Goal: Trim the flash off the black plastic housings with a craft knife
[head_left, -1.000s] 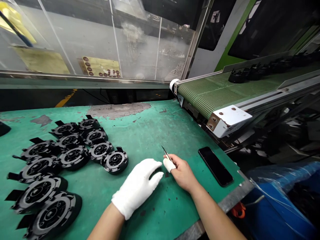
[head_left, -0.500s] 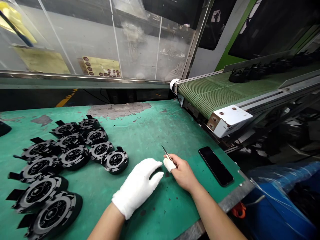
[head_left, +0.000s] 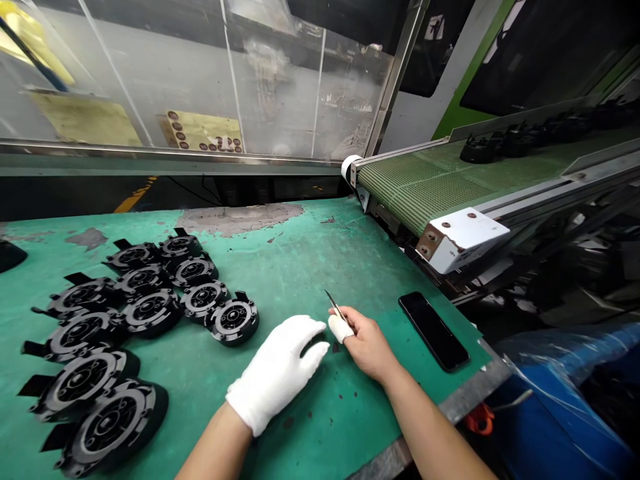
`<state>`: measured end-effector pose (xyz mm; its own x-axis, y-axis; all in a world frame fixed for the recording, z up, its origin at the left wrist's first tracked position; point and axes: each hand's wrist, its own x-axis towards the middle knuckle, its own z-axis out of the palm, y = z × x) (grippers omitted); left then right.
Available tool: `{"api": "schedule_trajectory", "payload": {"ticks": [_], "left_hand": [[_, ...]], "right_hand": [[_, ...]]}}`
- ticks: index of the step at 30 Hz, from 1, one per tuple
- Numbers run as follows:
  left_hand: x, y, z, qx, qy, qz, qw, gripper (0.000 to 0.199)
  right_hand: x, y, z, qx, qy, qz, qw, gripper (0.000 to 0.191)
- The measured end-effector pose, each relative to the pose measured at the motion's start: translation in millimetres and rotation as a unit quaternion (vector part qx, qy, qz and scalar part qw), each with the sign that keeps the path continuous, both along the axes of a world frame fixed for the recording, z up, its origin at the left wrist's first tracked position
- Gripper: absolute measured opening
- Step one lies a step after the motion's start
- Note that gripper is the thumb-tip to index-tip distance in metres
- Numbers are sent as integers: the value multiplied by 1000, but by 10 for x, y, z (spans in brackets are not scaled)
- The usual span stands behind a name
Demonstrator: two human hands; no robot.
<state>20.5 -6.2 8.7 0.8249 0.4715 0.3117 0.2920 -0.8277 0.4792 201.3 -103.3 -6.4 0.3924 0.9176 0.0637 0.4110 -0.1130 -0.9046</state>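
My left hand (head_left: 283, 370), in a white glove, rests over the green tabletop (head_left: 295, 267) with thumb and fingers apart and nothing between them. Just to its right, my right hand (head_left: 365, 340) is closed around a thin knife (head_left: 335, 305), its dark pointed blade directed up and left. A white cover wraps the right thumb. Left of the gloved hand stand several round black plastic parts (head_left: 233, 320) with grey ring faces and protruding tabs, grouped close together. Neither hand touches them.
A black phone (head_left: 434, 330) lies right of my right hand. Beyond it, a green conveyor belt (head_left: 410, 190) carries more black parts (head_left: 477, 150). A blue bin (head_left: 560, 413) with plastic lining stands at lower right. A machine with clear panels (head_left: 280, 87) borders the far side.
The whole view has shifted very slightly. Both hands hold the same pose, and the parts stay where they were.
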Motion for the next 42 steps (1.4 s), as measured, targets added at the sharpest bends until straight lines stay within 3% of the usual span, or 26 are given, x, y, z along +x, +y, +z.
{"api": "schedule_trajectory", "payload": {"ticks": [42], "left_hand": [[19, -20, 87, -21, 18, -10, 1000, 27]], "right_hand": [[-9, -8, 50, -7, 3, 2, 1000, 31]]}}
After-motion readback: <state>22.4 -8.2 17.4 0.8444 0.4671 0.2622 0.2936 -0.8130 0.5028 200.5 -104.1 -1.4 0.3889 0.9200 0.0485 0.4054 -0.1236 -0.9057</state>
